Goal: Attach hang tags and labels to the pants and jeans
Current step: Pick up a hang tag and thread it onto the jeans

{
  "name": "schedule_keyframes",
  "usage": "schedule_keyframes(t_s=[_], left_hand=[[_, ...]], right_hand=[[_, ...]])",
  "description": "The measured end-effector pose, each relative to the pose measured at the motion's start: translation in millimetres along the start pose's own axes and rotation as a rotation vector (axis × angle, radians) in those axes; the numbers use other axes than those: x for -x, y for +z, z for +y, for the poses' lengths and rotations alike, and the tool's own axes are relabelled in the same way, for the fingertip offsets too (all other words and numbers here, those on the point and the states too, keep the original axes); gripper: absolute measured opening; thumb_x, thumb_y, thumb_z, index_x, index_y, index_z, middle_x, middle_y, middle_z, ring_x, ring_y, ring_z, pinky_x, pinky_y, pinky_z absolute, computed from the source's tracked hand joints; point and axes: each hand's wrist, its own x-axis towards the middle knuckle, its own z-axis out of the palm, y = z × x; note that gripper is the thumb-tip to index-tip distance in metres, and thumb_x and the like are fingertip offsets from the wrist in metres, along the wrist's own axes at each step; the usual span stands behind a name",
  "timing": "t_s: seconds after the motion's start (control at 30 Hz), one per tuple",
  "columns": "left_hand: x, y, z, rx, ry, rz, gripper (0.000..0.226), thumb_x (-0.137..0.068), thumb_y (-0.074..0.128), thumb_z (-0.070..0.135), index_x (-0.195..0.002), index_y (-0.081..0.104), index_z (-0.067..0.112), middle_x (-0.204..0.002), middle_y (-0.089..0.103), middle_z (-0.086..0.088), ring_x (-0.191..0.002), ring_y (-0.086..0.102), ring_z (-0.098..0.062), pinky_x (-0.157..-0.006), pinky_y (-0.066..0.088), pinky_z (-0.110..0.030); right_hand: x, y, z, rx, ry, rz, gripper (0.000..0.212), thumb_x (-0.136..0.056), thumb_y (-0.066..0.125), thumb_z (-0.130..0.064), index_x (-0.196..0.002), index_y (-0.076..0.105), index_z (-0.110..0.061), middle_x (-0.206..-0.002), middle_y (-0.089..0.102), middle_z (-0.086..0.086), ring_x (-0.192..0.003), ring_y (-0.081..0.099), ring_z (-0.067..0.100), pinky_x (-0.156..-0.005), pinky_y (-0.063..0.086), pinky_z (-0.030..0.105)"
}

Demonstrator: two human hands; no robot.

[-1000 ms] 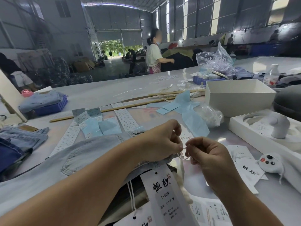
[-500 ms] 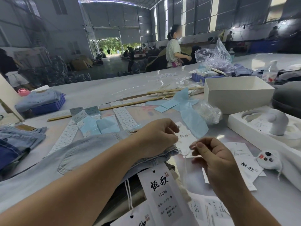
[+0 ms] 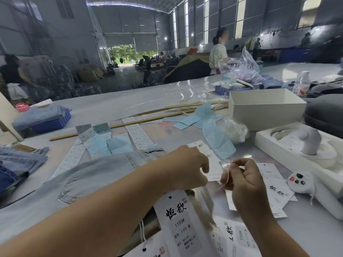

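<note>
Near edge of table: light denim pants spread flat from left toward centre, back pocket up, waistband end under left hand. Left hand resting on waistband, fingers loosely curled downward; whether anything is pinched — cannot tell, fingertips blurred. Right hand just beside it, above table, fingers clenched around thin pale string, loose end trailing down-left. Hang tag marked 1103# M lying against near edge below left hand, partly over pants; further loose tags scattered right of right hand and along near edge. Middle of table: strips of printed labels, pale blue backing papers, two long wooden sticks laid crosswise, small clear bag. Bare tabletop beyond sticks, toward far edge. Right side: open white box — interior contents not visible; shallow white tray holding grey moulded object, white controller touching its near side. Far right corner: blue bin with clear bag of plastic fasteners heaped on it, small bottle beside. Left edge: blue crate carrying folded denim, darker jeans stacked at near left corner. Standing person past far edge.
</note>
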Motion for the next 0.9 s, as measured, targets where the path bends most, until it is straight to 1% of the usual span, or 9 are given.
schedule_keyframes(t_s=[0.1, 0.2, 0.37, 0.43, 0.53, 0.6, 0.7, 0.77, 0.9], left_hand=[[-5.8, 9.8, 10.3, -0.252, 0.069, -0.030, 0.027, -0.090, 0.058, 0.038, -0.114, 0.066, 0.028, -0.121, 0.058, 0.004, -0.114, 0.044, -0.020, -0.097, 0.035, -0.038], [-13.1, 14.0, 19.2, -0.432, 0.080, -0.111, 0.025, -0.090, 0.059, 0.032, -0.112, 0.067, 0.024, -0.113, 0.063, 0.001, -0.111, 0.048, -0.023, -0.096, 0.029, -0.042], [-22.0, 18.3, 23.1, -0.524, 0.071, -0.170, 0.028, -0.091, 0.059, 0.025, -0.119, 0.064, 0.023, -0.111, 0.062, -0.003, -0.094, 0.045, -0.026, -0.060, 0.020, -0.027], [-24.4, 21.7, 23.8, -0.570, 0.089, -0.245, 0.035, -0.087, 0.064, 0.029, -0.122, 0.063, 0.025, -0.109, 0.064, -0.001, -0.101, 0.050, -0.025, -0.077, 0.031, -0.032], [-28.5, 26.0, 25.5, -0.628, 0.066, -0.362, 0.035, -0.083, 0.069, 0.037, -0.116, 0.066, 0.025, -0.099, 0.063, 0.001, -0.103, 0.054, -0.024, -0.101, 0.027, -0.050], [-32.8, 27.5, 27.2, -0.601, 0.027, -0.401, 0.031, -0.083, 0.068, 0.049, -0.095, 0.064, 0.021, -0.083, 0.056, 0.002, -0.089, 0.053, -0.023, -0.097, 0.029, -0.049], [-37.9, 29.5, 33.0, -0.575, -0.043, -0.431, 0.048, -0.086, 0.062, 0.058, -0.065, 0.045, 0.019, -0.070, 0.050, 0.002, -0.067, 0.045, -0.019, -0.084, 0.031, -0.043], [-40.6, 34.1, 38.5, -0.639, -0.051, -0.418, 0.042, -0.091, 0.061, 0.048, -0.069, 0.043, 0.017, -0.077, 0.051, 0.000, -0.068, 0.043, -0.019, -0.086, 0.033, -0.042], [-43.3, 43.5, 44.5, -0.676, -0.035, -0.392, 0.020, -0.094, 0.055, 0.027, -0.082, 0.042, 0.018, -0.091, 0.053, -0.003, -0.078, 0.046, -0.020, -0.094, 0.035, -0.039]], right_hand=[[-5.8, -6.2, 0.8, -0.033, 0.032, 0.067, 0.019, -0.103, 0.042, -0.011, -0.088, 0.052, -0.017, -0.055, 0.057, -0.002, -0.049, 0.054, 0.012, -0.054, 0.051, 0.038], [-14.2, -9.9, -1.2, -0.101, 0.085, 0.117, 0.018, -0.103, 0.042, -0.013, -0.089, 0.052, -0.018, -0.053, 0.054, -0.002, -0.044, 0.051, 0.014, -0.049, 0.050, 0.034], [-26.5, -12.5, -4.9, -0.195, 0.148, 0.147, 0.016, -0.103, 0.040, -0.011, -0.093, 0.052, -0.016, -0.051, 0.054, -0.004, -0.044, 0.051, 0.009, -0.046, 0.052, 0.027], [-29.0, -12.0, -4.7, -0.249, 0.183, 0.130, 0.015, -0.103, 0.041, -0.010, -0.094, 0.052, -0.014, -0.050, 0.052, -0.004, -0.044, 0.048, 0.009, -0.044, 0.051, 0.026], [-30.9, -12.5, -2.0, -0.284, 0.218, 0.075, 0.016, -0.102, 0.041, -0.007, -0.091, 0.052, -0.013, -0.050, 0.046, -0.002, -0.045, 0.040, 0.011, -0.040, 0.041, 0.025], [-31.7, -13.8, 1.3, -0.286, 0.239, 0.050, 0.019, -0.101, 0.042, -0.006, -0.088, 0.053, -0.014, -0.049, 0.042, -0.003, -0.043, 0.034, 0.010, -0.037, 0.032, 0.022], [-34.9, -16.0, 7.3, -0.317, 0.282, 0.040, 0.022, -0.099, 0.045, -0.003, -0.082, 0.053, -0.014, -0.048, 0.036, -0.002, -0.040, 0.026, 0.008, -0.036, 0.023, 0.018], [-37.8, -17.2, 12.2, -0.281, 0.328, -0.007, 0.021, -0.097, 0.048, -0.002, -0.080, 0.055, -0.012, -0.049, 0.035, -0.001, -0.039, 0.024, 0.008, -0.034, 0.021, 0.018], [-37.1, -19.8, 26.6, 0.164, 0.351, -0.245, 0.016, -0.089, 0.059, -0.004, -0.077, 0.063, -0.013, -0.046, 0.048, -0.008, -0.037, 0.037, 0.003, -0.037, 0.030, 0.016]])
